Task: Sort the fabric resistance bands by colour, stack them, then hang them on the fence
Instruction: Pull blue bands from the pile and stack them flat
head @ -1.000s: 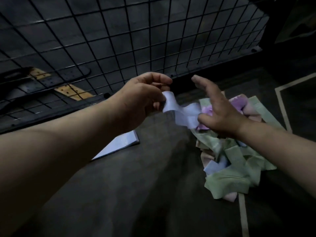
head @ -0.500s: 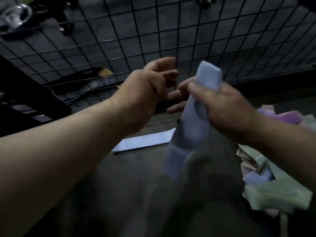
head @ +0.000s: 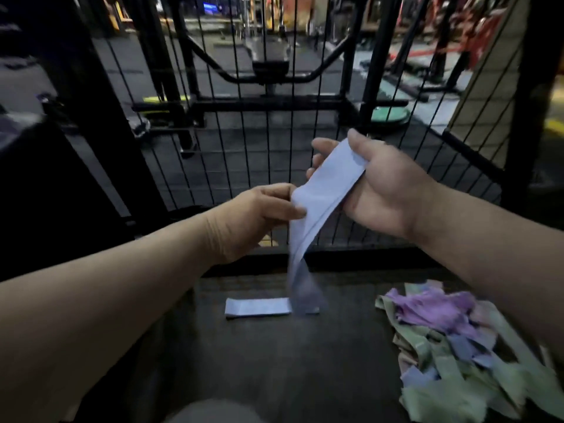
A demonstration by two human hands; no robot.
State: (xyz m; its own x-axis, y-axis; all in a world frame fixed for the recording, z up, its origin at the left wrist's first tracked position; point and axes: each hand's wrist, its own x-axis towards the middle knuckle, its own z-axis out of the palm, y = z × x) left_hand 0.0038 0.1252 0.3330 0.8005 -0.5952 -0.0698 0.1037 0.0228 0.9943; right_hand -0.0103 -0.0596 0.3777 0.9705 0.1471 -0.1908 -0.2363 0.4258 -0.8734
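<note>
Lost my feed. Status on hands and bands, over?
Left hand and right hand grip light blue band before fence. Flat on floor: second blue band. Unsorted mixed pile at right.

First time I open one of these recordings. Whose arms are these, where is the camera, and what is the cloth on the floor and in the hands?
No machine: a person works with bare hands. The one camera sits on their head, looking forward and down, so the arms reach in from below. The left hand pinches and the right hand grips one pale blue band, a fabric loop hanging down. On the dark floor a flat blue band lies alone; right of it is a mixed heap of bands, green, purple and blue. Behind stands the wire fence.
</note>
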